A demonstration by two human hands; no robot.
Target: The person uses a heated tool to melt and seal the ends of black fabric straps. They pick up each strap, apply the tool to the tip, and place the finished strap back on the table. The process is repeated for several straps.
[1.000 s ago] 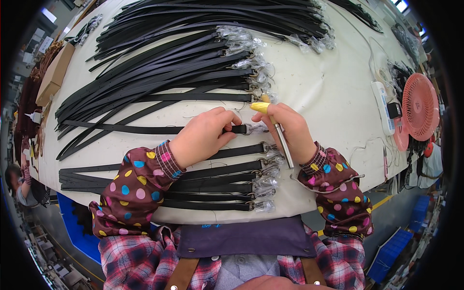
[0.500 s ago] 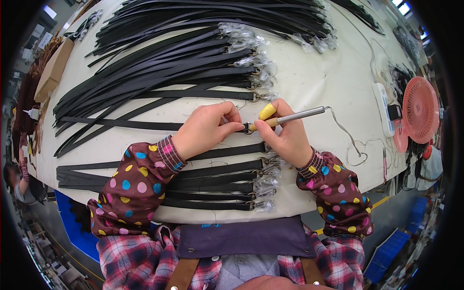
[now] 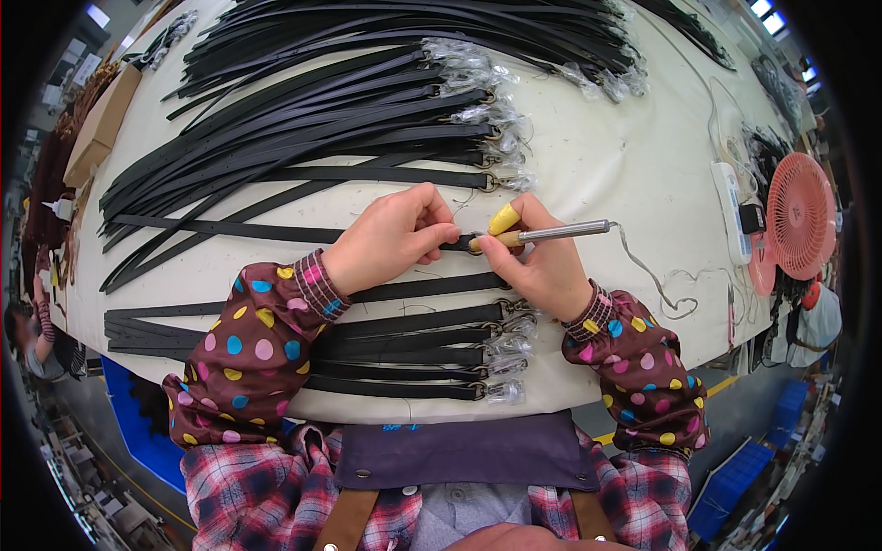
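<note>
Black strap (image 3: 285,234) touches left hand (image 3: 390,236); purple apron (image 3: 469,452) bears blue writing (image 3: 391,427).

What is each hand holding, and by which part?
Right hand: a pen-like tool, by the tan section ahead of its metal tube. Left hand: at a black strap, near its right end; exactly what it pinches cannot be told.

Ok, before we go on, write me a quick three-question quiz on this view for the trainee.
1. Which hand holds the pen-shaped tool?

2. True or false: the pink fan stands to the left of the white power strip.

3. Which part of the black strap is the tool's tip nearest?
a) the end with the metal ring
b) the middle
c) the end away from the ring

Key:
1. The right hand
2. False; it stands to the right
3. a
</note>
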